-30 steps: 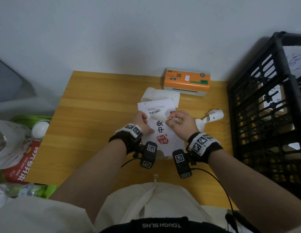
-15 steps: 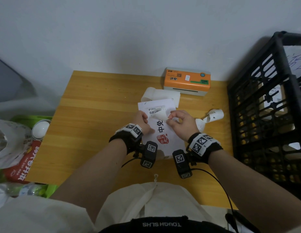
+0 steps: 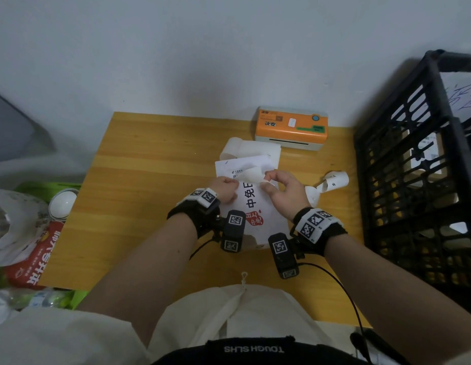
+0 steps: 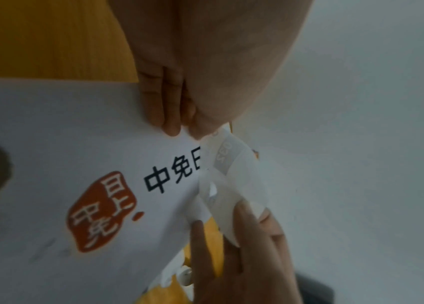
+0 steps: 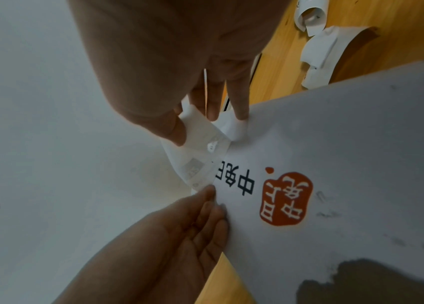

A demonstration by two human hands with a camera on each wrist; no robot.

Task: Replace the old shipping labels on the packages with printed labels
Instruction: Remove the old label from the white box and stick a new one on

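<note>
Where the right hand [image 3: 284,196] pinches, the label [image 3: 251,175] curls, seemingly thin paper.

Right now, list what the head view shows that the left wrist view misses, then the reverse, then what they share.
Only the head view: the orange label printer, the white paper in front of it, and the black crate on the right. Only the left wrist view: grey print showing through the back of the lifted old label. Both: the white package with its red seal, the left hand holding its edge, and the right hand pinching the old label, which is partly peeled up.
</note>
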